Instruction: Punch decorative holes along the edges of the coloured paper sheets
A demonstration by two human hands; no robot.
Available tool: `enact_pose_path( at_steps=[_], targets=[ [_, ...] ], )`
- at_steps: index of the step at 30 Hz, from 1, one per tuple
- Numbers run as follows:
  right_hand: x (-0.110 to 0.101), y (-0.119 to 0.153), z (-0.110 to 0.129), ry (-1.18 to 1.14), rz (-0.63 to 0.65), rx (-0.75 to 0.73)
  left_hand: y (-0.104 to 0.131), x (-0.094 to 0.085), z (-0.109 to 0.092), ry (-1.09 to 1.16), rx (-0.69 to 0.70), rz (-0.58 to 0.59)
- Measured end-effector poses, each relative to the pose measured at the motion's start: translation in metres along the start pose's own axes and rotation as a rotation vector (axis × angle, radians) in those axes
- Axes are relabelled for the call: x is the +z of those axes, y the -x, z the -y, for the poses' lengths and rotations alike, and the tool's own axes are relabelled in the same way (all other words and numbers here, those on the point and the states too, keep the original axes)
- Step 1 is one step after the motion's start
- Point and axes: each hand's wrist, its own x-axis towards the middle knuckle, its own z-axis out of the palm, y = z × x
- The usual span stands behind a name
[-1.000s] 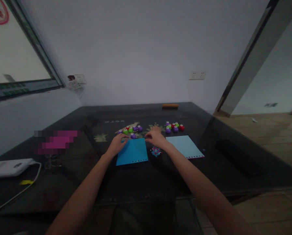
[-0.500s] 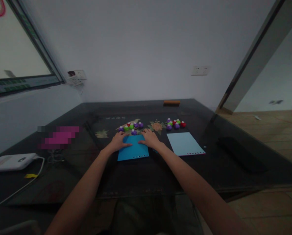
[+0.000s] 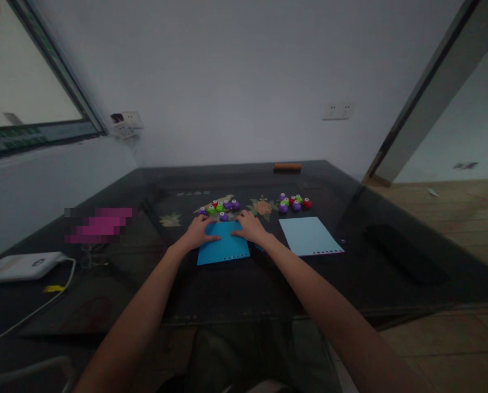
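Observation:
A bright blue sheet (image 3: 223, 245) with punched holes along its near edge lies on the dark table. My left hand (image 3: 198, 231) rests at its far left corner, thumb spread inward over the paper. At the far right corner is my right hand (image 3: 250, 226), its fingers also apart and its thumb on the sheet. Just beyond the paper sits a purple ball with an eye (image 3: 224, 216), in front of a group of purple, green and red ones (image 3: 220, 207). To the right lies a pale blue sheet (image 3: 310, 236), also with holes, below a second group of balls (image 3: 295, 203).
A white device (image 3: 25, 267) with a cable lies at the left, near a blurred pink object (image 3: 105, 222). A black case (image 3: 403, 254) lies at the right of the table (image 3: 236, 297). An orange-brown bar (image 3: 287, 166) is at the back.
The view has shifted slightly, so the table scene appears a little higher. Both hands stay at the far corners of the blue sheet.

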Motion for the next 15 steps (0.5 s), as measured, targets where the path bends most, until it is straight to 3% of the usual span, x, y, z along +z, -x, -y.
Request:
enact_pose_path(
  at_steps=[15],
  targets=[
    [0.001, 0.003, 0.002, -0.038, -0.039, -0.030, 0.001, -0.012, -0.011, 0.077, 0.112, -0.063]
  ],
)
